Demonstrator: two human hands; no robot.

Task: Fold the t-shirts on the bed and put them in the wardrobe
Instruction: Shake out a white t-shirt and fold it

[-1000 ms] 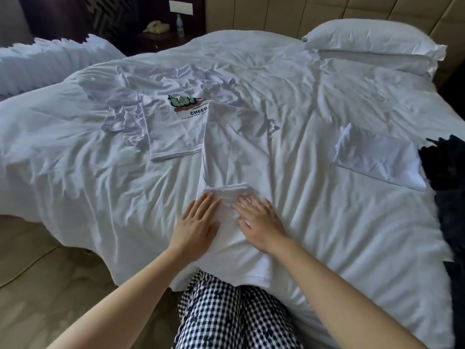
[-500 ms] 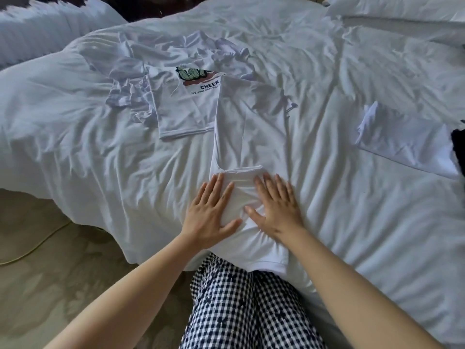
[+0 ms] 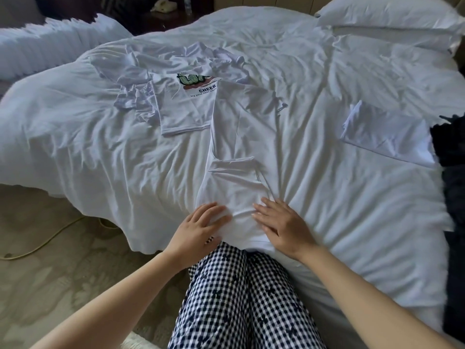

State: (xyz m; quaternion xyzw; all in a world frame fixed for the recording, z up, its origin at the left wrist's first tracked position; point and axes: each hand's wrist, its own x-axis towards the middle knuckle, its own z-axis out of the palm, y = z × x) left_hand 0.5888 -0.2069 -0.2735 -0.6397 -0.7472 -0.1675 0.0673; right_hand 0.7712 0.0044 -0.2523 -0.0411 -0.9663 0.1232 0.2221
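At the near edge of the bed (image 3: 100, 152), a white t-shirt (image 3: 239, 137) folded into a long strip is pressed flat by the left hand (image 3: 200, 229) and the right hand (image 3: 284, 226), side by side on its lower end. The fingers of both are held out nearly straight and nothing is gripped. Behind it a printed t-shirt (image 3: 183, 109) is spread, partly overlapped. A folded t-shirt (image 3: 385, 137) is laid well to the right, beside what may be dark clothing (image 3: 450, 152).

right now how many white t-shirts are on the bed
3: half-folded t-shirt at the near edge, printed t-shirt crumpled behind it, folded t-shirt at right. More may be hidden.
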